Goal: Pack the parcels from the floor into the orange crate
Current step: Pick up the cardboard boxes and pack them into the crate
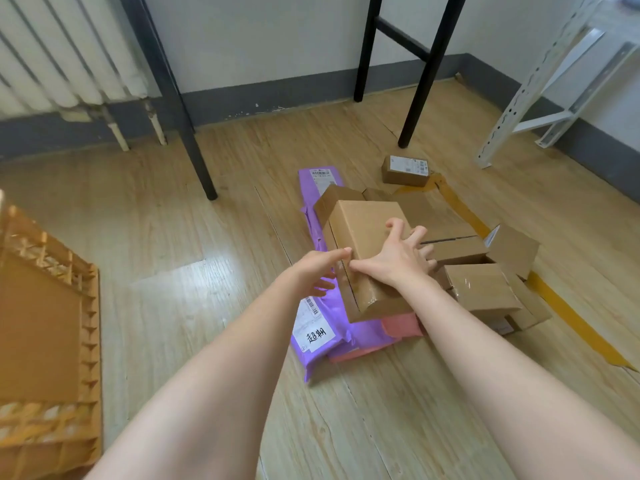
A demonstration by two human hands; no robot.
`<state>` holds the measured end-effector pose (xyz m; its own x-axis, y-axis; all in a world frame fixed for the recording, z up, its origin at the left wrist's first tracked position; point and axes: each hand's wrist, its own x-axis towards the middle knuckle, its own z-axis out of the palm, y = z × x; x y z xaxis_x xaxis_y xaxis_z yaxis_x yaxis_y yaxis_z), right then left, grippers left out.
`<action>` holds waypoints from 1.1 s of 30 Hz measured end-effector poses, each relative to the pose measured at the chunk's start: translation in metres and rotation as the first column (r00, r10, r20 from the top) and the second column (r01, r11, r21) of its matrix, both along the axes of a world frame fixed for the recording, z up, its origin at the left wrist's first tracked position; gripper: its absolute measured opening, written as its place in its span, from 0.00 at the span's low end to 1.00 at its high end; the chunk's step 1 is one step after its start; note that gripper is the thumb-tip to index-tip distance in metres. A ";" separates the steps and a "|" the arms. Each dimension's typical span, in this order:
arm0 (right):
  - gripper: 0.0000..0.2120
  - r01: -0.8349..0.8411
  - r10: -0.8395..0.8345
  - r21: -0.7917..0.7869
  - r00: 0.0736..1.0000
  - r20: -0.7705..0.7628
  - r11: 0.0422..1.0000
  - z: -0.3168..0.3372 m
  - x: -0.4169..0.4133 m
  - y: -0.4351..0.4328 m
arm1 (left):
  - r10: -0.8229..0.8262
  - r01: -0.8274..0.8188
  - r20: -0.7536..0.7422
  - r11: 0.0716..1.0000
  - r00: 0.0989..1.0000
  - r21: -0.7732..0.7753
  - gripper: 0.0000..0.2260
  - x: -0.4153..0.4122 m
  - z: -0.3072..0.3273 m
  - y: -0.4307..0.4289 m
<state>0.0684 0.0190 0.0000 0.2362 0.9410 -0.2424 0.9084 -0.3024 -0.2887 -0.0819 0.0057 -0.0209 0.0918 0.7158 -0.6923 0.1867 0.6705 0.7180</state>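
Pick-up stage: right hand [394, 261], fingers splayed, rests atop the cardboard box [367, 226] beneath them; left hand [313, 268], open, thumb at its edge; next, clamp and carry leftward to the orange crate [38, 323].

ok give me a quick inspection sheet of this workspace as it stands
surface: wood-look floor, yellow tape running by the pile
job's things: orange crate at the left edge, partly in view, no parcel seen in it; top box on the pile; other boxes, purple mailer and pink mailer beside and beneath it; small labelled box lying apart
clutter: nothing seen
fingers: right hand spread flat on the top box; left hand at its near-left corner, thumb touching, fingers loosely curled
cables: nothing seen
surroundings: radiator, black table legs, white metal frame
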 end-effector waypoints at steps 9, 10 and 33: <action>0.50 -0.019 0.021 0.010 0.820 -0.572 1.000 0.070 -0.076 -0.032 | 0.398 -0.363 -0.084 0.890 0.913 0.275 0.31 -0.081 0.079 -0.050; 0.48 -0.012 0.007 -0.002 0.746 -0.666 1.000 0.076 -0.084 -0.037 | 0.445 -0.398 -0.079 0.856 0.892 0.329 0.28 -0.093 0.089 -0.057; 0.23 -0.597 -0.153 -0.155 0.056 -0.987 0.787 0.130 -0.333 -0.153 | 0.558 -0.561 0.070 0.812 0.827 0.163 0.50 -0.338 0.164 -0.254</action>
<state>-0.2649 -0.1345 0.1297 -0.7429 0.5594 -0.3677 0.0002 -0.5491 -0.8357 -0.4198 -0.2487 0.1430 -0.3491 0.7527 -0.5582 -0.1975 0.5232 0.8290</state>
